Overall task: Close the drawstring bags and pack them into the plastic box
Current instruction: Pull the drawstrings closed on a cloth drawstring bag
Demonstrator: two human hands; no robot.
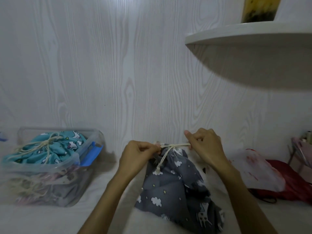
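Observation:
A grey drawstring bag [175, 181] printed with white clouds and stars stands on the white surface in front of me, its neck gathered. My left hand [138, 153] pinches the cream cord [175, 145] on the left of the neck. My right hand [205, 146] grips the same cord on the right, so it runs taut between them. One knotted cord end hangs down the bag's front. At the left stands the clear plastic box [87, 150] with blue latches. A tied teal unicorn bag [50, 147] lies on top inside it, with more bags underneath.
A white plastic bag [258, 169] lies over red cloth [293, 179] at the right. A small rack with pink items [302, 147] sits at the far right edge. A white curved shelf [253, 34] juts from the wood-grain wall above the right side.

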